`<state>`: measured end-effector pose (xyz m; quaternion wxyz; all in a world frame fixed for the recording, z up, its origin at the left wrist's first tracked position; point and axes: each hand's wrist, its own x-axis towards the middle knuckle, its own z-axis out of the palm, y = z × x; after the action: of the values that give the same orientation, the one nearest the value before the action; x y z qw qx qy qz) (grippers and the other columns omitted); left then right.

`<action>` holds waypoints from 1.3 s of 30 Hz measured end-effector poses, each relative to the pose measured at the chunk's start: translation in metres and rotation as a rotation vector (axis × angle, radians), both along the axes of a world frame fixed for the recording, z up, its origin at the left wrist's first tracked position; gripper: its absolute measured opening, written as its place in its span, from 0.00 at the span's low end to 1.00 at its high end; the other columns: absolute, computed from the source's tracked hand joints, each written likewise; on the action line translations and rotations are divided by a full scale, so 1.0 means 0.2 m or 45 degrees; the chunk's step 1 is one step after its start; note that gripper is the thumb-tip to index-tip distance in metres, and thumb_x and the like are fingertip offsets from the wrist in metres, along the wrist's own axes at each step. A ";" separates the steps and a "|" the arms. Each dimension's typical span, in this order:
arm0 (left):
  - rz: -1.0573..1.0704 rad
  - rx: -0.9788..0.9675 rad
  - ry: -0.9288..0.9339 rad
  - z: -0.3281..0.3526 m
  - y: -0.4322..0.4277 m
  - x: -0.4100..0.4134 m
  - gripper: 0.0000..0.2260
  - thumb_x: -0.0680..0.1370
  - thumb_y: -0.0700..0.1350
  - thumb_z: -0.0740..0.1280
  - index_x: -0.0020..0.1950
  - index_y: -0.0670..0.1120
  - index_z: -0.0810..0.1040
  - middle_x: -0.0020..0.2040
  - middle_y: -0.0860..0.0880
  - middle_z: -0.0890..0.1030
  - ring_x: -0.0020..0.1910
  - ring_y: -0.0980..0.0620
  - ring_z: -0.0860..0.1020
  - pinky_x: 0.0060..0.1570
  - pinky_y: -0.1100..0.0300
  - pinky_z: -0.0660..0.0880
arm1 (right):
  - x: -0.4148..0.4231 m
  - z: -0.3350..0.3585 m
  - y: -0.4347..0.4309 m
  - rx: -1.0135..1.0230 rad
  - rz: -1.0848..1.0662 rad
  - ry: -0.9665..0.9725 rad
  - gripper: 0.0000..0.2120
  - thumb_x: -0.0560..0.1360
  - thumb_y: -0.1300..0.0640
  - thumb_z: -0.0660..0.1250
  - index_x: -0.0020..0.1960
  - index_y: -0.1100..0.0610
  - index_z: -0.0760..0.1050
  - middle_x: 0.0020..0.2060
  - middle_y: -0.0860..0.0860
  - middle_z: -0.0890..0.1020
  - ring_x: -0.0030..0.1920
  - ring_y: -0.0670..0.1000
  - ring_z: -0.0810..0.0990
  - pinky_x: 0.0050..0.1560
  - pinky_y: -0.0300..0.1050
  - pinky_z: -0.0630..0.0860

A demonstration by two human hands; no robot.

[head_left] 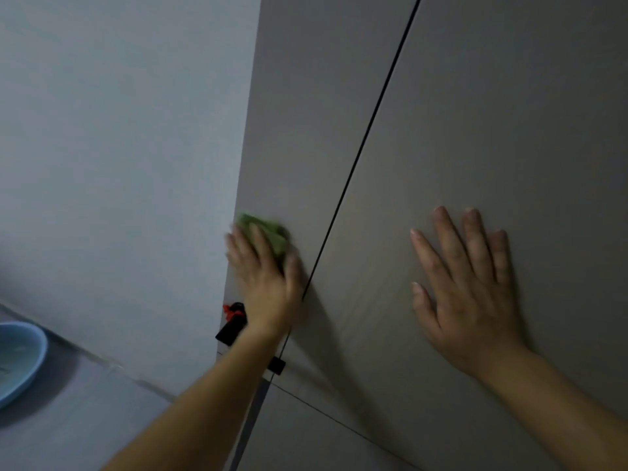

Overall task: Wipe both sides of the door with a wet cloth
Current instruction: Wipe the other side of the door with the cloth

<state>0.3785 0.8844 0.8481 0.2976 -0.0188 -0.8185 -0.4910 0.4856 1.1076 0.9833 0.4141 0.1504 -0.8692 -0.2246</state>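
Near the left edge of the door [475, 130], just above the black handle [232, 326], the left hand [263, 280] presses the green cloth [272, 232] against the panel with fingers that look mostly straight, though the blur hides how the thumb holds. The right hand [472, 290] lies flat and empty on the door across the dark groove [367, 137], so the tall face to be wiped lies up and to the right of the cloth. Left of the door are a pale wall [119, 130] and, lower down, a blue basin [20, 362].
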 end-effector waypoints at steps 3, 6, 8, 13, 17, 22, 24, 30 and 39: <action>0.074 0.110 0.019 0.06 -0.07 -0.07 0.36 0.83 0.62 0.47 0.82 0.42 0.38 0.83 0.37 0.38 0.82 0.37 0.35 0.80 0.37 0.39 | 0.00 0.00 -0.01 -0.007 -0.029 -0.013 0.33 0.78 0.47 0.58 0.81 0.56 0.59 0.83 0.56 0.52 0.83 0.60 0.45 0.80 0.62 0.42; -0.078 -0.030 -0.008 -0.05 0.07 0.09 0.36 0.83 0.66 0.43 0.81 0.47 0.30 0.81 0.38 0.32 0.81 0.39 0.32 0.79 0.37 0.38 | 0.00 -0.01 -0.01 -0.009 -0.025 -0.003 0.33 0.78 0.48 0.58 0.81 0.57 0.59 0.83 0.56 0.52 0.83 0.61 0.46 0.80 0.62 0.42; -0.163 -0.148 -0.009 -0.13 0.18 0.20 0.36 0.82 0.68 0.40 0.79 0.52 0.26 0.80 0.39 0.30 0.80 0.40 0.31 0.79 0.38 0.37 | 0.00 -0.01 -0.01 -0.023 -0.007 0.005 0.33 0.78 0.48 0.59 0.81 0.57 0.60 0.83 0.57 0.54 0.82 0.62 0.49 0.81 0.62 0.42; -0.030 -0.229 0.251 0.05 0.24 0.09 0.34 0.84 0.64 0.44 0.82 0.48 0.33 0.82 0.40 0.33 0.81 0.36 0.34 0.79 0.43 0.33 | 0.01 0.02 -0.01 -0.050 0.061 -0.022 0.32 0.78 0.48 0.59 0.80 0.58 0.62 0.82 0.58 0.55 0.82 0.62 0.49 0.81 0.61 0.42; -0.043 -0.243 0.218 0.05 0.30 0.15 0.34 0.85 0.62 0.44 0.83 0.45 0.35 0.82 0.34 0.39 0.81 0.33 0.37 0.79 0.39 0.36 | 0.08 0.00 0.03 -0.086 0.089 -0.063 0.31 0.78 0.49 0.59 0.79 0.59 0.65 0.82 0.59 0.57 0.82 0.61 0.52 0.81 0.63 0.46; -0.197 -0.384 0.214 -0.01 0.40 0.29 0.33 0.84 0.63 0.43 0.81 0.52 0.28 0.80 0.39 0.30 0.80 0.37 0.31 0.79 0.35 0.38 | 0.18 -0.03 0.21 0.046 0.027 -0.106 0.31 0.78 0.50 0.60 0.79 0.59 0.66 0.82 0.58 0.58 0.82 0.60 0.53 0.80 0.63 0.50; -0.138 -0.341 0.307 0.14 0.40 0.22 0.33 0.85 0.61 0.46 0.82 0.51 0.32 0.81 0.38 0.34 0.81 0.34 0.34 0.79 0.37 0.37 | 0.20 -0.02 0.25 0.022 0.024 -0.083 0.30 0.78 0.50 0.60 0.78 0.59 0.67 0.82 0.58 0.58 0.82 0.61 0.53 0.80 0.63 0.50; -0.226 -0.497 0.303 0.08 0.52 0.35 0.33 0.85 0.61 0.46 0.82 0.49 0.32 0.81 0.38 0.32 0.81 0.34 0.35 0.79 0.35 0.39 | 0.29 -0.02 0.40 -0.094 -0.037 0.015 0.30 0.78 0.51 0.59 0.78 0.58 0.67 0.82 0.59 0.57 0.82 0.62 0.51 0.80 0.64 0.46; -0.180 -0.494 0.545 0.33 0.67 0.31 0.30 0.86 0.60 0.47 0.84 0.51 0.40 0.82 0.43 0.33 0.81 0.34 0.35 0.79 0.39 0.35 | 0.40 -0.07 0.60 -0.114 -0.055 0.020 0.30 0.77 0.52 0.60 0.78 0.57 0.66 0.81 0.59 0.59 0.82 0.61 0.52 0.80 0.64 0.47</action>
<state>0.4415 1.0181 0.9142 0.4192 -0.2354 -0.8125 -0.3297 0.5658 1.2281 0.9688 0.4224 0.1110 -0.8780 -0.1958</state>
